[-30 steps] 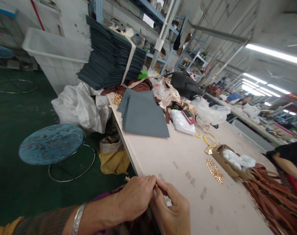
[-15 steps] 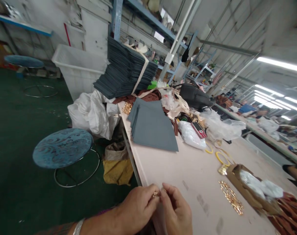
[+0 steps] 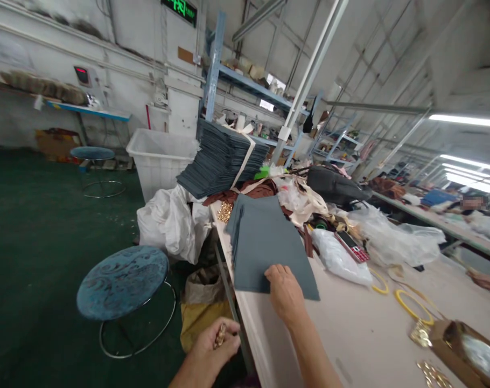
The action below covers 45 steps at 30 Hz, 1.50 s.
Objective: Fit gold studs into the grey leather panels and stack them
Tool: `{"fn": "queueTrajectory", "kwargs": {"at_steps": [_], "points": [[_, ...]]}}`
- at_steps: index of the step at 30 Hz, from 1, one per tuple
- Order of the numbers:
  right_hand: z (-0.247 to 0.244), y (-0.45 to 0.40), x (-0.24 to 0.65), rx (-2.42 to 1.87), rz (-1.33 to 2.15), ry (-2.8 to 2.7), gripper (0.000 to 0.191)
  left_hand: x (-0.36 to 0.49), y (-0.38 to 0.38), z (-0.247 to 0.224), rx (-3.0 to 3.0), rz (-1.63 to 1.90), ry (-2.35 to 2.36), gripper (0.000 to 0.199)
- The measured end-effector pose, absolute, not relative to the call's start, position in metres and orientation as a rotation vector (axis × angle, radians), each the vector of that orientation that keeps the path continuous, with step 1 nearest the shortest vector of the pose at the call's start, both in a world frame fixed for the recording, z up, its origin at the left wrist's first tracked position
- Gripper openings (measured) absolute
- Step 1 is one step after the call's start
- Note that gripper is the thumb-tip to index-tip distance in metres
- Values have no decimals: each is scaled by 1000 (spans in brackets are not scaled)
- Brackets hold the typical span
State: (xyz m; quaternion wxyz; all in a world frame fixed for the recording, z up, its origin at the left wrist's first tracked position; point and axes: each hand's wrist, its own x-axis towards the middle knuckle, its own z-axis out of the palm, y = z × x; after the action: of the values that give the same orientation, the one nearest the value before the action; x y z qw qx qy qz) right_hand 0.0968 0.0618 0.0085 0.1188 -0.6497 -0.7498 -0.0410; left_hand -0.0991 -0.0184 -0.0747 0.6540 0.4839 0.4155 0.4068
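The desk (image 3: 364, 326) carries a fanned stack of blue-grey sheets (image 3: 265, 240). My right hand (image 3: 286, 291) is over the top sheet, fingers bent, grip unclear; my left hand (image 3: 209, 350), apart from it beside the desk edge, is closed around gold-coloured metal pieces (image 3: 219, 335).

Two hands (image 3: 286, 293), two stools (image 3: 124, 283), one white bin (image 3: 160, 171)

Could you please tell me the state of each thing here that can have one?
Left hand: curled around gold-coloured pieces
Right hand: over the grey sheets, contact unclear
Grey sheets: piled flat, left edges staggered
Tall dark stack: leaning, strapped
Phone: keypad up, tilted
Cardboard box: open
White bin: upright, open-topped
Green sign: lit
Ceiling light: on
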Motion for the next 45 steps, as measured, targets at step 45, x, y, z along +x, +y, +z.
{"fn": "queueTrajectory", "kwargs": {"at_steps": [45], "points": [[-1,-52,107,-1780,1295,-1245,27,-72,-46,-30,712,742,669,53]]}}
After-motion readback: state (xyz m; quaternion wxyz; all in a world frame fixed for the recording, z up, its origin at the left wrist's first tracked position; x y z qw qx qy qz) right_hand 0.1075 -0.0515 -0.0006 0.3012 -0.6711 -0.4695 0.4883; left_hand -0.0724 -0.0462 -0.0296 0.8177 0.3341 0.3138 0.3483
